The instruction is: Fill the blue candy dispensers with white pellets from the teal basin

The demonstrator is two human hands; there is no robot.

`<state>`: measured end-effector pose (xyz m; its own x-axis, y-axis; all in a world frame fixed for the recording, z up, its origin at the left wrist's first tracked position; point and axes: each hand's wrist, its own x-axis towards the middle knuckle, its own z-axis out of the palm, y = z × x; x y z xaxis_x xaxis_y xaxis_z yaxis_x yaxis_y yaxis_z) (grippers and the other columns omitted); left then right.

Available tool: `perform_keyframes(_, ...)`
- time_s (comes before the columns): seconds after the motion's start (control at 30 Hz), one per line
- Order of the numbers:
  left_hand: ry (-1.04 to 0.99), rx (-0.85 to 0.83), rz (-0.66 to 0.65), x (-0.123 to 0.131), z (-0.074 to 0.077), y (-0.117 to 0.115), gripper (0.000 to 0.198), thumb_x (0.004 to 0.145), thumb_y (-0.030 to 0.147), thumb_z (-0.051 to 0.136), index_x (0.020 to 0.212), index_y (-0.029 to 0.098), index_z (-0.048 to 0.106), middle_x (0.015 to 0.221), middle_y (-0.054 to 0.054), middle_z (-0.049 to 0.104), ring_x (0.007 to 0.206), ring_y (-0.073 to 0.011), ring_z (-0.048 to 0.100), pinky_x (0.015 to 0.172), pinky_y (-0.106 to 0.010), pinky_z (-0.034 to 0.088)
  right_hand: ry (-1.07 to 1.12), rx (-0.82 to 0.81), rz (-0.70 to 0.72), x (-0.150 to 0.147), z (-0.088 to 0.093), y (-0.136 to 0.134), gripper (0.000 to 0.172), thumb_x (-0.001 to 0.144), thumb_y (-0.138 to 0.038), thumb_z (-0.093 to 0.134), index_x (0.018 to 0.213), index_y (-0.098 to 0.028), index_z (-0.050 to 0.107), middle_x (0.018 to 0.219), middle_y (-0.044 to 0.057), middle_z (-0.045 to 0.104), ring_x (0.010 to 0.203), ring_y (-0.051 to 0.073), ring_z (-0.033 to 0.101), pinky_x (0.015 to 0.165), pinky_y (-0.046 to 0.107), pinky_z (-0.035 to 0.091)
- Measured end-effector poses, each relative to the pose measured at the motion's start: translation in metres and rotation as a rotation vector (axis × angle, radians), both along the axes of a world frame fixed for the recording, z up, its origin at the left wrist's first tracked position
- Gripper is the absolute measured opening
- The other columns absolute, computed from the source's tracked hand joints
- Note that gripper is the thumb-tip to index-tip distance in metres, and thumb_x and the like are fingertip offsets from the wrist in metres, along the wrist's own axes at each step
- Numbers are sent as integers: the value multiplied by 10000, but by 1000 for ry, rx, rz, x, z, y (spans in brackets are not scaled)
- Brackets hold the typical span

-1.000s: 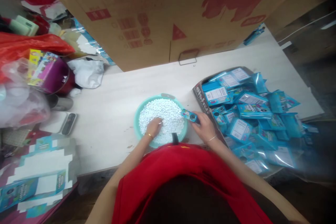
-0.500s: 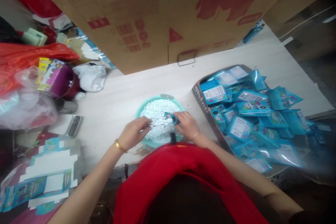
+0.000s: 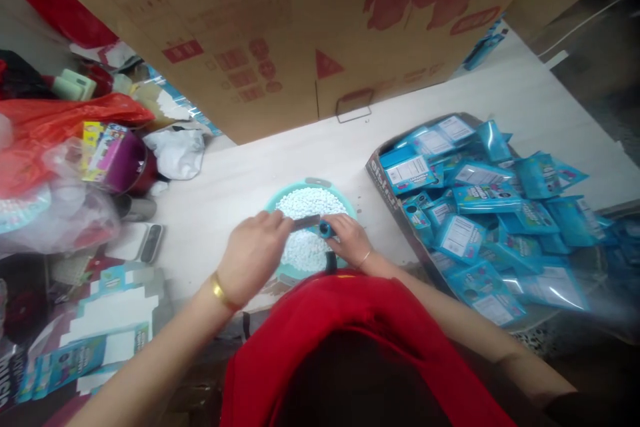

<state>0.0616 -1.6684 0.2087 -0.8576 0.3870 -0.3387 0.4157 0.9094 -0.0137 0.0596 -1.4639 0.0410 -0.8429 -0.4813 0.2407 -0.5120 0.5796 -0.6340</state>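
Note:
A turquoise basin (image 3: 273, 200) full of small white pellets (image 3: 310, 199) stands close to my body. Over it, my left hand (image 3: 257, 250) grips a narrow, flat, dark tool (image 3: 306, 221), whose exact kind I cannot make out. My right hand (image 3: 353, 239) holds a small blue packet (image 3: 326, 229) with a dark round spot on it. The tool's far end meets the packet or lies right beside it; the picture does not show whether it is inside.
To the right, an open carton (image 3: 383, 180) is heaped with blue packets (image 3: 463, 237). Behind the basin stands a big cardboard box (image 3: 280, 47). Flattened blue-and-white boxes (image 3: 110, 310), a white scale-like device (image 3: 133, 240) and plastic bags (image 3: 65, 213) lie at left.
My left hand has moved up and right from the pellets, bringing the dark tool to the packet. The packet in my right hand has turned, its end now facing up.

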Motion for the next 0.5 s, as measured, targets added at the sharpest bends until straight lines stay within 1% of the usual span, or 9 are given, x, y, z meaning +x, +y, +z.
perform_keyframes(0.03, 3, 17, 67, 0, -17, -14, 150, 902, 190, 431, 946, 178, 574, 892, -61, 593, 816, -217, 549, 639, -317, 417, -5, 2, -13, 0, 0, 5, 424, 753, -98, 531, 1171, -164, 551, 1084, 106, 657, 1009, 263, 582, 872, 420, 497)
perform_keyframes(0.07, -3, 36, 149, 1, -40, -28, 160, 911, 238, 432, 976, 185, 568, 922, -60, 594, 833, -213, 552, 641, -310, 420, -10, 4, -28, 0, 0, 10, 413, 765, -111, 538, 1175, -161, 548, 1083, 110, 655, 1006, 265, 582, 867, 421, 499)
perform_keyframes(0.13, -103, 45, 255, 6, -95, -50, 160, 906, 251, 436, 950, 183, 574, 927, -70, 599, 843, -219, 558, 657, -313, 427, -16, 13, -68, 1, -1, 22, 386, 796, -158, 556, 1182, -165, 542, 1089, 113, 653, 999, 268, 583, 864, 429, 499)
perform_keyframes(0.17, -168, 59, 301, 10, -124, -55, 154, 897, 235, 444, 922, 172, 582, 910, -81, 604, 841, -225, 561, 677, -323, 433, -19, 20, -90, 1, -1, 28, 374, 810, -188, 564, 1183, -169, 540, 1091, 113, 652, 997, 269, 584, 869, 434, 496)
perform_keyframes(0.23, -234, 208, 385, 18, -179, -52, 145, 888, 215, 460, 910, 162, 592, 921, -96, 616, 881, -227, 565, 751, -337, 443, -22, 34, -136, 1, -2, 38, 356, 831, -245, 570, 1180, -175, 541, 1086, 112, 652, 998, 270, 587, 881, 442, 490)
perform_keyframes(0.3, -240, 304, 402, 24, -221, -35, 169, 899, 222, 448, 969, 169, 592, 990, -100, 623, 953, -221, 563, 821, -341, 443, -27, 44, -175, 0, -1, 46, 347, 844, -289, 569, 1171, -174, 545, 1069, 115, 652, 999, 270, 589, 882, 439, 490)
perform_keyframes(0.33, -233, 346, 405, 26, -235, -25, 185, 903, 227, 444, 1006, 172, 588, 1036, -102, 621, 992, -221, 559, 851, -345, 441, -30, 49, -190, 0, 0, 49, 344, 849, -308, 567, 1166, -174, 549, 1059, 116, 653, 996, 270, 591, 877, 435, 492)
perform_keyframes(0.4, -224, 419, 411, 28, -253, -9, 212, 906, 236, 445, 1064, 181, 574, 1106, -102, 613, 1044, -221, 553, 891, -354, 438, -44, 57, -213, -1, 4, 53, 343, 859, -340, 561, 1160, -177, 553, 1051, 117, 654, 993, 269, 595, 868, 429, 496)
perform_keyframes(0.5, -230, 526, 412, 31, -256, -7, 210, 907, 274, 463, 1080, 204, 561, 1076, -71, 632, 1004, -195, 579, 877, -336, 459, -78, 52, -247, -2, 8, 56, 349, 864, -378, 555, 1154, -184, 558, 1054, 120, 655, 989, 268, 603, 857, 425, 502)
